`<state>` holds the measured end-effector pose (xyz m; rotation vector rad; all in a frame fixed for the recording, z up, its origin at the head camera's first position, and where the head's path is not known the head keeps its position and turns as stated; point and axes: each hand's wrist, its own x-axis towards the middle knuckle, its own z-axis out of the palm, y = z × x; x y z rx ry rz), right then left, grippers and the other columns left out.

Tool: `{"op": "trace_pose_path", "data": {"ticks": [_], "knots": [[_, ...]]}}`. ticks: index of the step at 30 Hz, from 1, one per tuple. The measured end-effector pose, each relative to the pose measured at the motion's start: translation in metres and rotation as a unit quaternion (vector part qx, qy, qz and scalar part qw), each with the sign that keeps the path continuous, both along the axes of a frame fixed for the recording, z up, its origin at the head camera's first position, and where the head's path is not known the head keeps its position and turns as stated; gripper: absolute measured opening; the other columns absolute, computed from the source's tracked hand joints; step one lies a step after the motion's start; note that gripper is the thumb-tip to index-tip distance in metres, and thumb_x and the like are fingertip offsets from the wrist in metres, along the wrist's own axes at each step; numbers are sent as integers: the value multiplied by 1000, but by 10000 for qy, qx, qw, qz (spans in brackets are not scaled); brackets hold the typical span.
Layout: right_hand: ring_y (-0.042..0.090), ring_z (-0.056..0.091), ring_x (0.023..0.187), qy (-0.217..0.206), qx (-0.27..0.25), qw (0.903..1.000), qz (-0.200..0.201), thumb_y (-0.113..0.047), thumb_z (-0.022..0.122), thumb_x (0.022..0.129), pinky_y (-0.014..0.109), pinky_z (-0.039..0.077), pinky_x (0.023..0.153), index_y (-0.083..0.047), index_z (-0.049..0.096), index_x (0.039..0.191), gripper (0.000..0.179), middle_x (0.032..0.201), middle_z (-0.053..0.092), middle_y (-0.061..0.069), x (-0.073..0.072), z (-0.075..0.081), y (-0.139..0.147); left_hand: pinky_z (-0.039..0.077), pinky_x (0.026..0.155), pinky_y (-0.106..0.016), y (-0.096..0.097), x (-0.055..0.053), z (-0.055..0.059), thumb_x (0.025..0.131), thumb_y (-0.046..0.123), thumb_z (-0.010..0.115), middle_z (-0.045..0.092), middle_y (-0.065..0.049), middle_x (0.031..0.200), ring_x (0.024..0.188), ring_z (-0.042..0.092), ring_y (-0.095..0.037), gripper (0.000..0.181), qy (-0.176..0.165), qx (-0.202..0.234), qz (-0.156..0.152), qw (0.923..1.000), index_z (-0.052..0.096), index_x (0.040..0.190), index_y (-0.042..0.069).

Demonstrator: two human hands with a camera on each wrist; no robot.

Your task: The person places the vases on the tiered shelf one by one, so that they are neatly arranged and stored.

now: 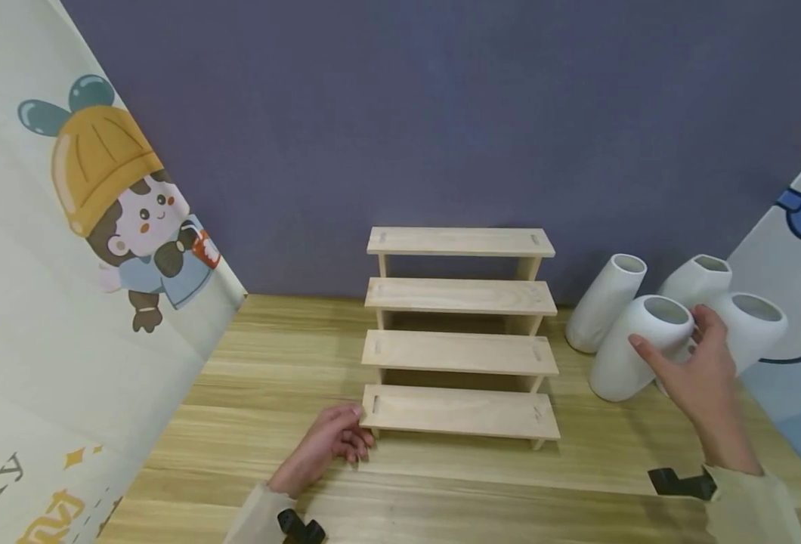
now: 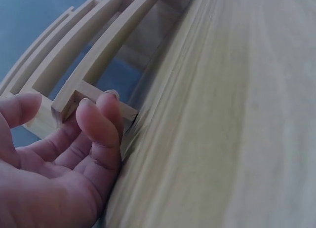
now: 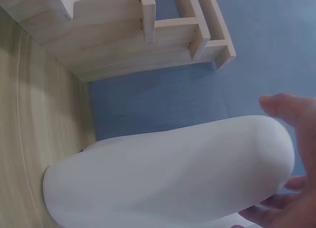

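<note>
A four-step wooden stand is on the table against the dark backdrop. My left hand is at the left end of its lowest step, fingers curled at the step's corner, next to its short leg. On the right is a group of several white vases. My right hand spans the upper part of the front vase, thumb on its left side and fingers to its right. In the right wrist view, a small gap separates the thumb from that vase, and the fingers reach behind it.
A slim white vase leans back left of the group. Another vase with an angular mouth stands at the rear, and a rounded one at the right. Printed panels flank the wood-grain table; the backdrop closes the rear.
</note>
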<state>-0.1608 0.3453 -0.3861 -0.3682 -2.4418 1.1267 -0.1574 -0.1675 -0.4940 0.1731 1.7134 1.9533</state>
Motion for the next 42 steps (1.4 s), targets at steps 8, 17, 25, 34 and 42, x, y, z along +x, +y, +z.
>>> {"op": "trace_pose_path", "data": {"ticks": [8,17,25,34,42], "knots": [[45,40,137,-130,-131,9989,-423,-35,75,87,56,38,109,-10,15,158,96,158,34,23,-10,-7,0,51,55,-18,2,0,-2,104,26,52,69,4,79,64,63,-5,18,29,7,-53,10000,57,96,11],[34,42,124,-270,-255,9968,-701,-38,80,82,33,36,94,-20,17,158,101,151,40,14,-18,-17,3,52,56,-17,1,-2,-6,104,23,52,69,5,77,63,63,-5,19,92,61,-186,9998,59,91,11],[29,44,125,-253,-450,9940,-967,-37,83,78,30,37,94,-25,23,157,99,151,43,10,-24,-19,3,52,56,-16,0,-1,-8,103,25,53,68,7,77,63,62,-3,22,67,130,-227,9996,63,91,9],[-4,46,108,305,-749,9888,-1254,-26,90,69,14,34,90,-25,44,147,90,133,53,-4,-26,-17,1,51,55,-16,0,-1,-12,104,21,49,69,8,74,61,62,-2,25,221,257,-323,9989,62,86,12],[-3,48,115,85,-899,9874,-1301,-25,90,70,18,40,102,-28,43,147,91,135,51,-10,-21,-13,-2,51,54,-16,-2,-1,-12,105,23,49,69,9,72,60,62,-2,26,129,191,-361,9991,61,84,14]]}}
